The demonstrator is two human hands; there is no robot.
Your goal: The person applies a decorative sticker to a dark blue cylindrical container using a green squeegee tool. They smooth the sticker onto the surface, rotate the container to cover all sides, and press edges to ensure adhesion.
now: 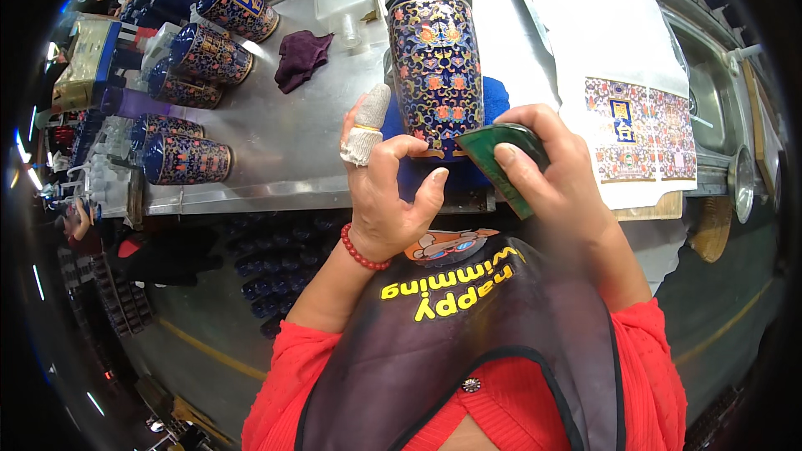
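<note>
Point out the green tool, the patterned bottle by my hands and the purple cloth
Green tool (491,157), head view: its flat face.
Patterned bottle (436,69), head view: body's middle.
Purple cloth (301,60), head view: its middle.

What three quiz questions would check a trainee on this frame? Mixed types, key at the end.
1. Multiple choice: what does the right hand grip?
A) a paintbrush
B) a green scraper
C) a sponge

2. True or false: the left hand wears a red bead bracelet at its wrist.

3. Fill in: in the picture, the crumpled purple cloth lies to the ____ of the floral-patterned blue bottle in front of the person.

Key: 1 B; 2 true; 3 left.
</note>
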